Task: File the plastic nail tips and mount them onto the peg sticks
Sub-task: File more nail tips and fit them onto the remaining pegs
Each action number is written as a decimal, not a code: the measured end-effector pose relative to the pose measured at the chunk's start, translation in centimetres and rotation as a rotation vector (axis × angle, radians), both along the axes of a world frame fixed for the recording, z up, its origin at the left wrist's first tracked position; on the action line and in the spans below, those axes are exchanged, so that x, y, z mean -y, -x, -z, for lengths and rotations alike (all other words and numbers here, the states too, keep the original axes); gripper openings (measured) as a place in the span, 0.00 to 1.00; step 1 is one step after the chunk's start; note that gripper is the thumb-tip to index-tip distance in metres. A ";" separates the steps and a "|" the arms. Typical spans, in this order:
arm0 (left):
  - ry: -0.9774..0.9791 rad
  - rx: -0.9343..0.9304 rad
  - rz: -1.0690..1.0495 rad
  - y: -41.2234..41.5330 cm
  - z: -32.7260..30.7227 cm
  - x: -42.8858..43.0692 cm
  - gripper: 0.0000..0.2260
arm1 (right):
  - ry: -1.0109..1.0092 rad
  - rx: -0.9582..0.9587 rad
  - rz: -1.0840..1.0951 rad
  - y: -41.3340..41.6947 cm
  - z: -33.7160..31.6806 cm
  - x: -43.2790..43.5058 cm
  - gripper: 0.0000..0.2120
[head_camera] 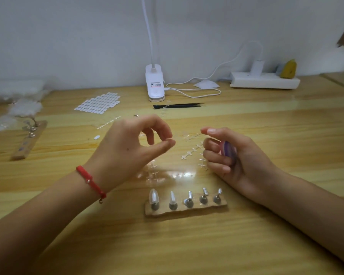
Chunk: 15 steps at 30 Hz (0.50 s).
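A nail-craft workbench — wooden table [266, 124], clip lamp [155, 84], nail-tip sheet [98, 104], tweezers [179, 106].

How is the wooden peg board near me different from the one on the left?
The near brown wooden peg board lies crosswise, five metal pegs standing, two wearing clear tips. The left brown wooden peg board lies slanted, pegs only at its far end. Both are wood.
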<state>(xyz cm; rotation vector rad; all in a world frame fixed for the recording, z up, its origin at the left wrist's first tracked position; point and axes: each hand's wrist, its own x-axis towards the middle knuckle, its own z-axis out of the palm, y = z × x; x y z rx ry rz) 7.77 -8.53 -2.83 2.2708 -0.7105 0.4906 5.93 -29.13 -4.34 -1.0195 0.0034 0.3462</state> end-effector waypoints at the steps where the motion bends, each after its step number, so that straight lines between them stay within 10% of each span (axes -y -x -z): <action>1: -0.010 0.114 0.015 0.3 -0.1 -0.3 0.05 | 0.024 0.017 -0.008 0.0 0.1 0.0 0.07; 8: -0.157 0.591 0.090 2.5 1.2 -0.1 0.08 | 0.338 0.271 -0.140 0.5 0.7 -0.5 0.08; 15: -0.104 0.519 0.083 2.5 1.5 0.1 0.02 | 0.384 0.344 -0.126 0.8 0.8 -0.6 0.12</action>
